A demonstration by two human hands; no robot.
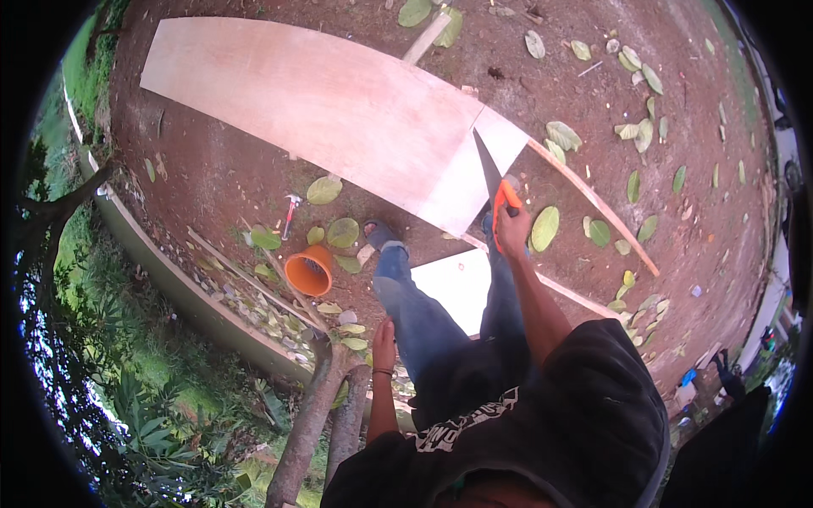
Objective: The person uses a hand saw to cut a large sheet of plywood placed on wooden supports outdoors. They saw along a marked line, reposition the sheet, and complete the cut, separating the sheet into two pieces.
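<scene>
My right hand (512,227) is wrapped round the orange handle of a hand saw (489,162). The dark blade slants away over the near right end of a long plywood sheet (313,93), its tip close to a line across the sheet. Beyond that line, the end piece (483,165) looks paler; whether it is cut through I cannot tell. Beside my left thigh hangs my left hand (384,340), loosely stretched out with nothing visible in it. Wooden strips (593,203) lie under the sheet and stick out past its edges.
A white panel (453,284) lies between my legs. To the left are an orange bucket (309,271) and a claw hammer (290,216) on the dirt. Large leaves (544,229) are scattered around. A tree trunk (315,406) and a low wall (169,271) border the left side.
</scene>
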